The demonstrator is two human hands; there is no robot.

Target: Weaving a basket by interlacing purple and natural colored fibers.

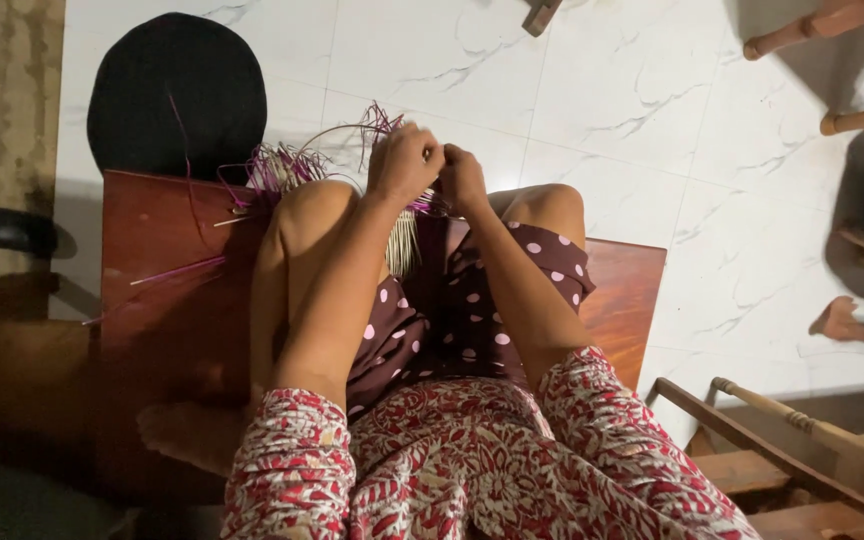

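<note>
Both my hands are raised together between my knees, closed around a bundle of thin straw-like strands (404, 238). My left hand (404, 162) grips the strands near their purple and pale tips (377, 125), which fan out above it. My right hand (462, 180) is pressed against the left one, fingers curled on the same bundle. Pale strands hang down below the hands over my dotted maroon skirt (457, 315). More purple strands (267, 170) lie loose to the left of my left knee.
I sit on a low reddish wooden board (167, 270) on a white marble-patterned floor (612, 110). A round black object (177, 95) lies at the upper left. Wooden chair legs (832, 20) and a wooden frame (782, 450) stand to the right.
</note>
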